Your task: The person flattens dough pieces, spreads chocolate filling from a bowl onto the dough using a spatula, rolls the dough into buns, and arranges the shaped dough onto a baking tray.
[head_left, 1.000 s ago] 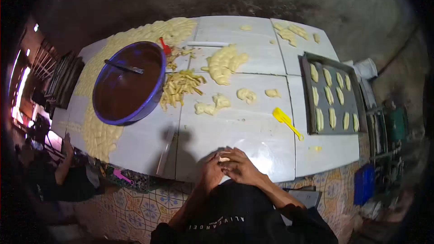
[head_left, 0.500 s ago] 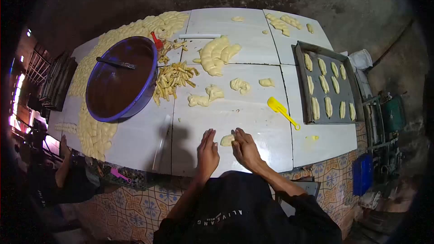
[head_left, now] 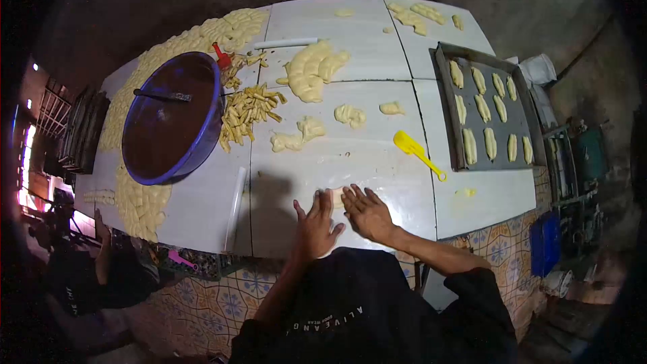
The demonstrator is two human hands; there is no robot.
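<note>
A small piece of pale dough [head_left: 337,198] lies on the white tiled table between my two hands, mostly hidden by their fingers. My left hand [head_left: 314,228] is open, fingers stretched forward and thumb out, its fingertips at the left side of that dough. On the right side, my right hand [head_left: 368,217] rests palm down with the fingers spread, touching the dough's edge. Farther forward are loose dough lumps: a twisted one [head_left: 350,116], an uneven one [head_left: 298,135] and a small one [head_left: 391,108]. Behind them sits a larger dough mass [head_left: 314,71].
A blue basin [head_left: 217,111] of brown filling with a spatula stands left, beside cut yellowish strips [head_left: 248,113] and many dough pieces [head_left: 143,205]. A yellow scoop [head_left: 419,154] and a metal tray [head_left: 495,131] of shaped dough lie right. Another person [head_left: 94,269] is at far left.
Both hands have flattened out over the dough, which is now more covered. My left fingers have spread and shifted right. The whole view has tilted slightly.
</note>
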